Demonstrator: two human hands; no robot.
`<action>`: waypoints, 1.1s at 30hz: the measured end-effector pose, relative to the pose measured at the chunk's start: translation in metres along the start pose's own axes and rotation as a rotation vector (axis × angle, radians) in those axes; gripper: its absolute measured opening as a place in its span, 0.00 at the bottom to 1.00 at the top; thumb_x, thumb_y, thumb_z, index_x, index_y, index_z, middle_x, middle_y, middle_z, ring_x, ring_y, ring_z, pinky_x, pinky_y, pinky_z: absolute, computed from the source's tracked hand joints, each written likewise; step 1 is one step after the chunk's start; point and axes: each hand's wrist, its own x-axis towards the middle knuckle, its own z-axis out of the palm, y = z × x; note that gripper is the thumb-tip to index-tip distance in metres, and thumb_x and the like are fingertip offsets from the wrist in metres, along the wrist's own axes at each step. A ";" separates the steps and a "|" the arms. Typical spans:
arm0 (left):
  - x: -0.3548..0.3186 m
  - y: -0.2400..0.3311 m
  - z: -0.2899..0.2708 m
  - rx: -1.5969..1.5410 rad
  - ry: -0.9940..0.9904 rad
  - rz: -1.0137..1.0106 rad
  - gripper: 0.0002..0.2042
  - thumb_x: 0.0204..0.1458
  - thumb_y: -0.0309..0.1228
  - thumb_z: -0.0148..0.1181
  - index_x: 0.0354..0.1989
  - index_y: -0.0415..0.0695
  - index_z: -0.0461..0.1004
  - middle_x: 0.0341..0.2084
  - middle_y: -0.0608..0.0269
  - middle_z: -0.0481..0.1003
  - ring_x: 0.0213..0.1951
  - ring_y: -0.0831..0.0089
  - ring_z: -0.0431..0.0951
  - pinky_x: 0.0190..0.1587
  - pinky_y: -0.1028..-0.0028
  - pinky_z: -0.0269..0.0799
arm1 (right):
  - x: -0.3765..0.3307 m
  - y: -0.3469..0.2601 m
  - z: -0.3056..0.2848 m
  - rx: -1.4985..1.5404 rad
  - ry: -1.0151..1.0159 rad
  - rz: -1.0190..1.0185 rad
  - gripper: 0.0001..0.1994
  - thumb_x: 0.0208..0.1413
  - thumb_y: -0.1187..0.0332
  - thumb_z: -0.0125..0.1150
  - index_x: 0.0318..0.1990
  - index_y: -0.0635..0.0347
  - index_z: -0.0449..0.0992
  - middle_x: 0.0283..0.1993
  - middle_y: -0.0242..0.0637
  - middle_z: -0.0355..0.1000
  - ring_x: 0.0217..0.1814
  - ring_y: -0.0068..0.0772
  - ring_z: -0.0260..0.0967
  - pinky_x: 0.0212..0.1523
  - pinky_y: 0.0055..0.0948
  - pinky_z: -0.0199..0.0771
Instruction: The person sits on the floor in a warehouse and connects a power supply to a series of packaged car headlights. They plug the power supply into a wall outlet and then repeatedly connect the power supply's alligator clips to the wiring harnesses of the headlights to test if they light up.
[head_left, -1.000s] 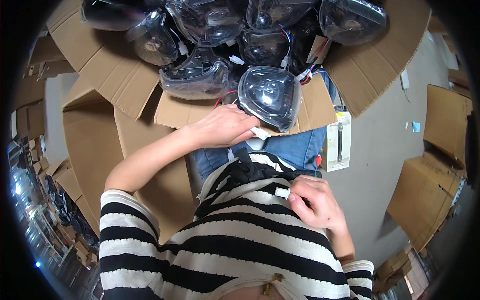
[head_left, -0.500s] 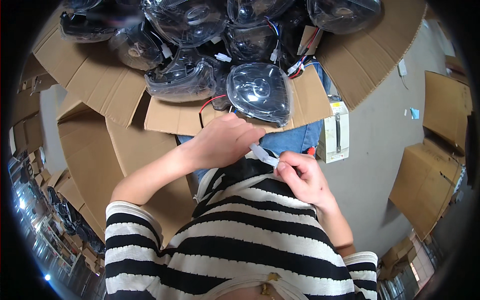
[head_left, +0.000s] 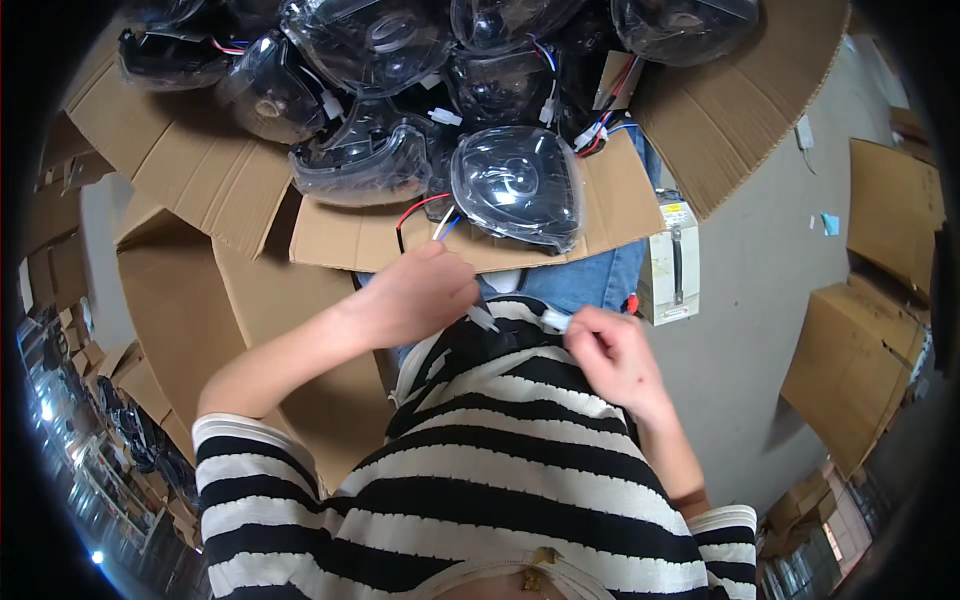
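My left hand [head_left: 418, 292] is closed on a white plastic wire connector [head_left: 483, 319], which pokes out below its fingers. Opposite it, my right hand [head_left: 612, 352] pinches a second white connector [head_left: 554, 320]. A gap separates the two connectors, both held close in front of my striped shirt. Just beyond the left hand, a clear-lensed vehicle lamp [head_left: 518, 185] in thin plastic film lies on a cardboard flap [head_left: 335, 232]. Red, white and blue wires [head_left: 443, 222] run beside that lamp towards my left hand, whose fingers hide their ends.
Several more wrapped lamps [head_left: 360, 165] with loose wires fill the open carton, whose flap [head_left: 745, 110] spreads right. A white case with a black handle [head_left: 675, 265] stands on the grey floor. Cardboard boxes [head_left: 850, 370] lie further right, and another carton [head_left: 180, 320] sits left.
The two connectors, end to end before, are now apart. My left hand has drawn left and slightly down with its connector; my right hand has shifted slightly right.
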 end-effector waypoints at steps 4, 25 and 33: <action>-0.017 -0.010 0.006 0.104 -0.072 0.041 0.04 0.37 0.30 0.48 0.21 0.43 0.65 0.20 0.66 0.62 0.30 0.72 0.64 0.36 0.75 0.58 | -0.007 0.002 -0.012 -0.003 -0.023 0.053 0.06 0.44 0.74 0.46 0.21 0.67 0.66 0.15 0.41 0.59 0.15 0.32 0.57 0.17 0.26 0.54; -0.020 -0.007 0.032 0.489 -0.074 0.207 0.08 0.35 0.32 0.48 0.25 0.45 0.70 0.24 0.67 0.62 0.34 0.74 0.64 0.41 0.77 0.57 | -0.008 -0.003 0.002 -0.010 -0.136 -0.035 0.05 0.42 0.74 0.47 0.21 0.66 0.66 0.16 0.43 0.61 0.17 0.39 0.60 0.19 0.29 0.58; -0.004 0.001 -0.022 -1.028 0.111 -0.450 0.08 0.41 0.22 0.52 0.32 0.44 0.72 0.19 0.67 0.69 0.18 0.69 0.66 0.29 0.74 0.61 | -0.009 -0.009 -0.002 0.053 -0.178 -0.137 0.03 0.41 0.76 0.48 0.21 0.65 0.66 0.16 0.40 0.61 0.18 0.37 0.60 0.20 0.28 0.59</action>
